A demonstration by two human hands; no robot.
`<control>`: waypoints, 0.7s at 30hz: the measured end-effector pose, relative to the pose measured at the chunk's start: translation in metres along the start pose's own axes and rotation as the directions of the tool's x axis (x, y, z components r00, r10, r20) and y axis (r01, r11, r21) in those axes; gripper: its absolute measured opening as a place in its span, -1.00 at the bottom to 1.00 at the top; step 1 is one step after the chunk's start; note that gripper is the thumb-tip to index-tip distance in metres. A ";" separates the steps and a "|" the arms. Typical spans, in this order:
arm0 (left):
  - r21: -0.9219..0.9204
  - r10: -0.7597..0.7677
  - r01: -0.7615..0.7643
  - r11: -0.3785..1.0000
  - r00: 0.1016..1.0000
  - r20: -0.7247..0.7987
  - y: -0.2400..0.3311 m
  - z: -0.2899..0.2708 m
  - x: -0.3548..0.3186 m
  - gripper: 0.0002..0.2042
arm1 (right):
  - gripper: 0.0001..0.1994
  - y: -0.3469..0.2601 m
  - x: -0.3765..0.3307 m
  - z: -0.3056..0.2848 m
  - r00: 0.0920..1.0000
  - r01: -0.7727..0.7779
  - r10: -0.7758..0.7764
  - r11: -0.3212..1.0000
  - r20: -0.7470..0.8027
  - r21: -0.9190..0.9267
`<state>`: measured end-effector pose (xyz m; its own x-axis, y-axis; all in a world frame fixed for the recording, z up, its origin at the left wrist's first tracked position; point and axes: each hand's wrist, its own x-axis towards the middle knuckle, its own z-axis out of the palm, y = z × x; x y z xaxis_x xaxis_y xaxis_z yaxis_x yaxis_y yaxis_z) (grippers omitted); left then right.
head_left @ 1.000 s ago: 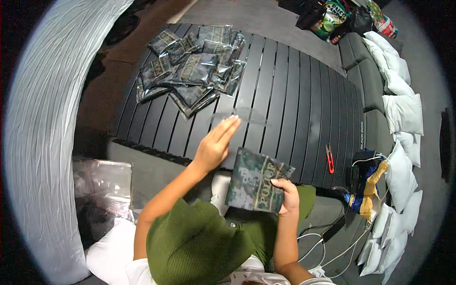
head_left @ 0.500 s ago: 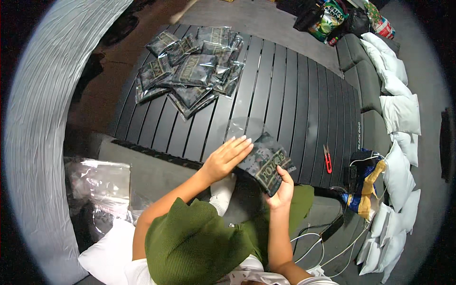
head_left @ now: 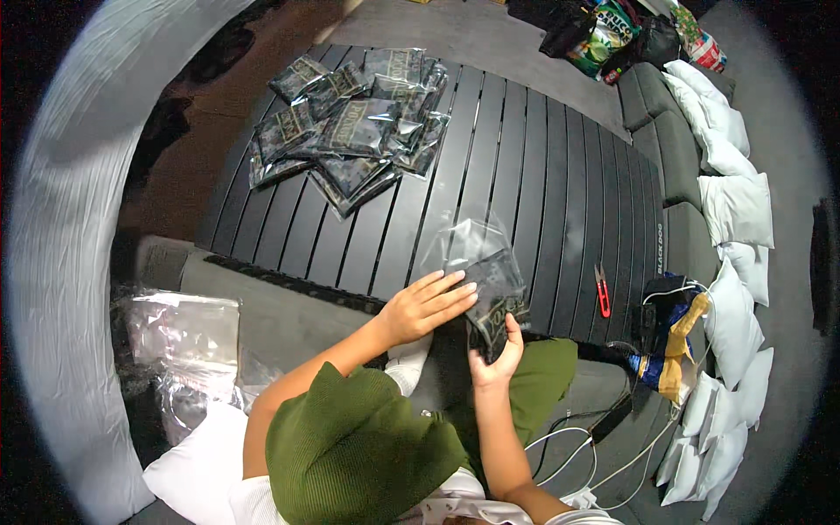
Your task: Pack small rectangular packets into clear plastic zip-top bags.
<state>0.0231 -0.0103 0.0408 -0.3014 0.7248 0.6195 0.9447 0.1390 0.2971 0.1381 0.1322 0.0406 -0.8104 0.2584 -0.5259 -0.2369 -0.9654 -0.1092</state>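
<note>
While my right hand (head_left: 499, 350) gripped near end of cloth (head_left: 499, 293), thumb on top, left hand (head_left: 427, 308) lay along its left edge, fingers nearly straight, grip unclear; clear bag (head_left: 472, 238) reached beyond both, long axis away, slightly leftward.

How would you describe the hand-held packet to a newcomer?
Find the black slatted table. At its near edge, the left hand rests on a dark patterned packet gripped by the right hand. Unlike the packets piled farther left, it alone is held.
</note>
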 end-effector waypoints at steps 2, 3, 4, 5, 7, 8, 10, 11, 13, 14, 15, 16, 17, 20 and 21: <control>-0.001 0.031 -0.031 1.000 1.000 -0.005 0.002 -0.002 0.002 -0.60 | -0.71 0.001 -0.001 0.004 1.000 0.027 -0.027 0.999 -0.014 -0.027; 0.000 0.062 -0.062 0.998 0.998 -0.008 0.003 -0.002 0.002 -0.62 | -0.71 0.003 0.001 0.005 1.000 0.027 -0.027 0.999 -0.014 -0.028; -0.011 0.074 -0.073 0.997 0.997 0.038 0.003 -0.001 0.000 -0.58 | -0.72 0.005 0.003 0.006 0.999 -0.026 0.026 1.000 0.023 -0.014; -0.013 0.075 -0.074 0.997 0.997 0.037 0.006 -0.003 0.001 -0.58 | -0.73 0.005 0.003 0.007 0.995 -0.077 0.077 0.997 0.061 -0.003; -0.221 0.005 0.020 0.975 0.994 0.111 0.011 -0.006 0.005 -0.51 | -0.75 0.003 0.003 0.007 0.992 -0.085 0.087 0.996 0.088 -0.019; -0.279 0.016 0.033 0.960 0.985 0.170 0.008 -0.006 0.003 -0.46 | -0.78 0.005 0.000 0.016 0.999 -0.045 0.045 0.996 -0.003 -0.071; -0.383 -0.064 0.124 0.915 0.984 0.166 0.006 -0.005 0.003 -0.45 | -0.75 0.003 0.000 0.015 0.998 -0.049 0.044 0.993 -0.049 -0.106; -0.484 -0.142 0.208 0.850 0.975 0.169 0.004 -0.005 0.004 -0.45 | -0.75 0.004 -0.001 0.018 0.998 -0.050 0.045 0.993 -0.051 -0.104; -0.529 -0.211 0.269 0.805 0.963 0.167 -0.006 -0.005 -0.001 -0.43 | -0.67 0.007 -0.006 0.028 1.000 0.000 -0.010 0.951 -0.029 -0.310; -0.511 -0.225 0.287 0.810 0.957 0.181 -0.009 -0.009 0.000 -0.42 | -0.60 0.007 -0.004 0.026 0.994 0.079 -0.100 0.932 -0.043 -0.353; -0.492 -0.239 0.306 0.815 0.951 0.195 -0.010 -0.012 0.001 -0.42 | -0.60 0.006 -0.004 0.024 0.994 0.081 -0.103 0.933 -0.043 -0.352; -0.493 -0.238 0.305 0.815 0.951 0.196 -0.008 -0.015 0.004 -0.42 | -0.62 0.005 -0.004 0.022 0.993 0.088 -0.112 0.929 -0.047 -0.360; -0.458 -0.201 0.280 0.844 0.956 0.215 -0.006 -0.017 0.007 -0.42 | -0.63 0.004 -0.004 0.020 0.992 0.093 -0.119 0.925 -0.050 -0.370; -0.414 -0.130 0.219 0.883 0.964 0.231 -0.001 -0.012 0.010 -0.39 | -0.65 -0.004 -0.006 0.018 0.997 -0.079 0.080 0.995 0.016 -0.057; -0.406 -0.094 0.182 0.896 0.969 0.227 0.002 -0.010 0.010 -0.38 | -0.65 -0.004 -0.004 0.013 0.997 -0.076 0.077 0.996 0.017 -0.056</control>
<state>0.0207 -0.0095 0.0552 -0.3517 0.8426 0.4077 0.7387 -0.0177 0.6738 0.1355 0.1358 0.0548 -0.8350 0.1837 -0.5187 -0.1442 -0.9827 -0.1159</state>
